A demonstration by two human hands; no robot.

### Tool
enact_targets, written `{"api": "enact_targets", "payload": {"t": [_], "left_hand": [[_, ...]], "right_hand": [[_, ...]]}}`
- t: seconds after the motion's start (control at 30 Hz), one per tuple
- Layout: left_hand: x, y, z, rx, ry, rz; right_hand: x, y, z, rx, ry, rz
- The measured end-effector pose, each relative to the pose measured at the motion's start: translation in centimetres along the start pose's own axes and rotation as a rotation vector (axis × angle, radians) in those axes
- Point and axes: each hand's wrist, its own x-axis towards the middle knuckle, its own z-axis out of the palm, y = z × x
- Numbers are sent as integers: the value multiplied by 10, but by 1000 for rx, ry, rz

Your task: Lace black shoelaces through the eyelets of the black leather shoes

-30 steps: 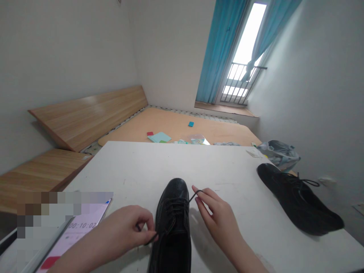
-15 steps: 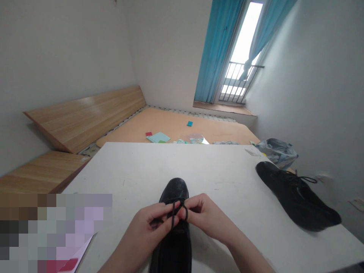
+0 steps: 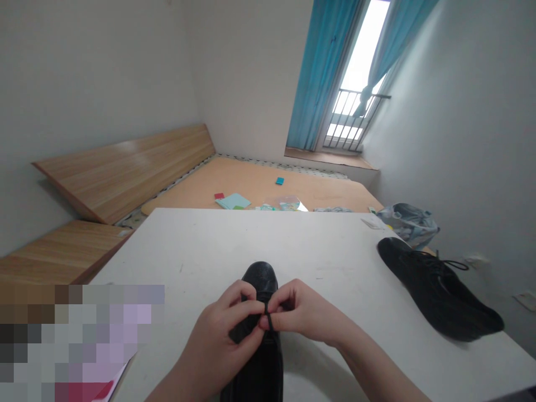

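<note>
A black shoe (image 3: 260, 276) stands on the white table in front of me, its toe pointing away. Over its laced part both my hands meet. My left hand (image 3: 221, 329) pinches at the black shoelace (image 3: 268, 319) from the left, thumb and index finger close together. From the right, my right hand (image 3: 299, 312) has its thumb and index finger closed on the same lace, which shows as a short dark strand between the fingertips. My fingers hide most of the lacing. Farther right rests a second black shoe (image 3: 435, 296), its lace tied with a loop sticking out.
The white table (image 3: 201, 240) reaches to a bed-like tan surface (image 3: 318, 190) with papers on it. A plastic bag (image 3: 408, 220) sits beyond the table's right edge. At the lower left lies a blurred-out item (image 3: 96, 346). A wooden board (image 3: 138, 167) leans at the left wall.
The lace loop seen around my left fingers has gone from sight. My left fingers have curled in and moved closer to my right fingertips. The shoes have stayed in place.
</note>
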Motion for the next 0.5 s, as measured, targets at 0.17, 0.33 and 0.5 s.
{"api": "enact_targets", "payload": {"t": [0.17, 0.33, 0.5], "left_hand": [[6, 10, -4, 15, -125, -142], [7, 12, -9, 84, -144, -249], [7, 6, -19, -7, -198, -296]], "right_hand": [[-3, 0, 2, -72, 45, -30], [-8, -4, 7, -169, 93, -14], [-16, -7, 4, -517, 228, -202]]}}
